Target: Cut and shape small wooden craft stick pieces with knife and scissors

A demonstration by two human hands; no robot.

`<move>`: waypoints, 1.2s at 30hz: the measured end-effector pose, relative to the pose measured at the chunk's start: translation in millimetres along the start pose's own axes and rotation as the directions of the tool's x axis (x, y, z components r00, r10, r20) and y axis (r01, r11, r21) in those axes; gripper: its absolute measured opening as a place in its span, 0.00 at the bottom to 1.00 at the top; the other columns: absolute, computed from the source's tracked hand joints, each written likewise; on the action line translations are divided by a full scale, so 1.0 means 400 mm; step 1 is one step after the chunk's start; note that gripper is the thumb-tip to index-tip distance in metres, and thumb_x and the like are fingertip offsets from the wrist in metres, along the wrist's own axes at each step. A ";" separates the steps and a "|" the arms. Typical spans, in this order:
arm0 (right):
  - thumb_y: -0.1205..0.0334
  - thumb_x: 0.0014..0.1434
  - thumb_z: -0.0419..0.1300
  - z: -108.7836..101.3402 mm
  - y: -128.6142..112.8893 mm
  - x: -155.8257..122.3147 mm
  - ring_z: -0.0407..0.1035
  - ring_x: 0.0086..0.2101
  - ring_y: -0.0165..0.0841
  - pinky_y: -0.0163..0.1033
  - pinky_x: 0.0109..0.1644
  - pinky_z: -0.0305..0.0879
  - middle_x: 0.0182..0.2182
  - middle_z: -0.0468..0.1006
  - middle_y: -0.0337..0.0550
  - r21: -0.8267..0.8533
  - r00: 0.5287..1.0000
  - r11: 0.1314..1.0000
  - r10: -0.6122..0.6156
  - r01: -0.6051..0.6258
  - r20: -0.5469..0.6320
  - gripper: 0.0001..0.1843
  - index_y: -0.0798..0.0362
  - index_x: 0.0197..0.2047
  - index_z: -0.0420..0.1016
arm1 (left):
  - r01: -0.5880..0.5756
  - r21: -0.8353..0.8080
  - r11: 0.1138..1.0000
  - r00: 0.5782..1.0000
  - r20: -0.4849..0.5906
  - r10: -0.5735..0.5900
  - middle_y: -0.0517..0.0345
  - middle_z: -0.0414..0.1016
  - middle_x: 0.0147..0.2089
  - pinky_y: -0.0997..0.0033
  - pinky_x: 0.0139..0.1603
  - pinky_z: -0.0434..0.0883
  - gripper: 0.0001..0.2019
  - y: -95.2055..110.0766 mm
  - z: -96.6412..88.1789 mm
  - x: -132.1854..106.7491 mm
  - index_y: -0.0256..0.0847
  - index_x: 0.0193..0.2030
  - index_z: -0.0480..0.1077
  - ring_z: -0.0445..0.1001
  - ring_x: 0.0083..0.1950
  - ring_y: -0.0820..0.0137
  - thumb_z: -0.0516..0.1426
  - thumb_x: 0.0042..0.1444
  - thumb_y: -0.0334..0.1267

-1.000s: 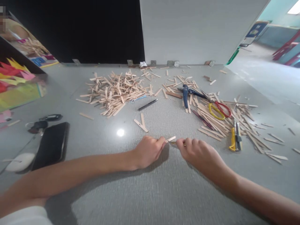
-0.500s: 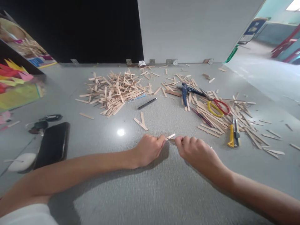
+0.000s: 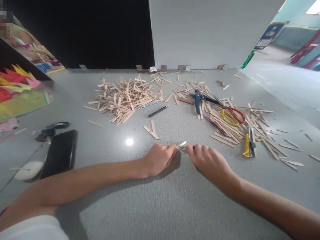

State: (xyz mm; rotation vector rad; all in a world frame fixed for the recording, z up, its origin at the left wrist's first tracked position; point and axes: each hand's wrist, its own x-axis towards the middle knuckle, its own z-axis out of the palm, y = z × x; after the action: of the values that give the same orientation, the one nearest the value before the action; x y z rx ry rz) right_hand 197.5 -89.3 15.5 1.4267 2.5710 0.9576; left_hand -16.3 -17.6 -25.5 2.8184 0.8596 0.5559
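Near the middle of the table, my left hand (image 3: 160, 159) pinches a pale wooden craft stick (image 3: 182, 144), whose tip sticks out past the thumb. My right hand (image 3: 209, 162) is closed around a thin brownish tool (image 3: 183, 148); its narrow end meets the stick beside my left fingertips. The fingers hide most of both, so the tool's exact kind cannot be made out. Just beyond my left hand, two craft sticks (image 3: 151, 132) lie in a V. A dark pen (image 3: 158, 111) rests behind them.
Craft sticks heap up at back left (image 3: 125, 100) and spread at right (image 3: 226, 128). On the right lie red-and-yellow scissors (image 3: 230, 117), a blue-handled tool (image 3: 197, 101) and a yellow box cutter (image 3: 247, 146). A phone (image 3: 60, 149), keys (image 3: 46, 134) and a white mouse (image 3: 28, 170) sit left.
The view has shifted slightly. Both hands stay almost in place, and the tool's narrow end has slid a little along the stick, with the stick's tip tilted a bit more upward.
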 end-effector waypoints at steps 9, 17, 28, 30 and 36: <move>0.72 0.74 0.56 0.012 0.063 0.007 0.69 0.25 0.32 0.39 0.28 0.48 0.27 0.76 0.39 0.447 0.980 0.880 0.091 -0.162 0.177 0.11 0.52 0.39 0.72 | 0.075 -0.083 0.994 0.993 -0.080 -0.081 0.62 0.71 0.20 0.72 0.23 0.54 0.29 0.008 -0.010 0.005 0.39 0.39 0.70 0.69 0.18 0.71 0.34 0.83 0.45; 0.53 0.75 0.53 -0.044 0.144 0.029 0.61 0.24 0.29 0.37 0.30 0.54 0.26 0.70 0.36 0.815 0.814 0.047 -0.054 -0.577 0.579 0.16 0.49 0.34 0.66 | 0.100 -0.338 0.936 0.978 -0.139 -0.155 0.58 0.79 0.29 0.73 0.29 0.67 0.25 -0.002 -0.016 0.010 0.39 0.41 0.72 0.76 0.26 0.70 0.40 0.82 0.46; 0.36 0.70 0.61 -0.071 0.036 0.004 0.41 0.20 0.22 0.26 0.18 0.43 0.23 0.54 0.23 0.235 0.661 -0.698 -0.434 -0.676 0.612 0.25 0.46 0.37 0.58 | 0.034 -0.528 0.848 0.995 -0.061 -0.077 0.65 0.69 0.25 0.75 0.28 0.63 0.23 -0.005 -0.035 0.008 0.42 0.35 0.66 0.64 0.24 0.74 0.42 0.81 0.46; 0.37 0.69 0.63 -0.055 0.072 0.007 0.40 0.19 0.21 0.26 0.17 0.39 0.23 0.54 0.23 0.247 0.650 -0.645 -0.516 -0.724 0.557 0.24 0.47 0.38 0.61 | -0.001 -0.551 0.834 0.998 -0.058 -0.037 0.66 0.67 0.25 0.76 0.26 0.60 0.23 -0.006 -0.041 0.011 0.41 0.35 0.66 0.61 0.23 0.75 0.43 0.81 0.46; 0.35 0.66 0.65 -0.060 0.029 0.000 0.41 0.19 0.21 0.25 0.16 0.42 0.23 0.54 0.23 0.225 0.650 -0.672 -0.487 -0.706 0.583 0.27 0.46 0.36 0.59 | -0.032 -0.495 0.869 0.998 -0.068 -0.002 0.66 0.66 0.25 0.75 0.26 0.60 0.24 -0.007 -0.040 0.010 0.42 0.34 0.65 0.62 0.23 0.74 0.41 0.82 0.45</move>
State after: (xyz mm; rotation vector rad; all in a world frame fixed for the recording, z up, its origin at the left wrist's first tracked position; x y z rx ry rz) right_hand 198.5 -96.8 41.3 1.5608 1.2099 -2.9317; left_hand -20.8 -12.6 -10.4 2.3470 0.5946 0.7537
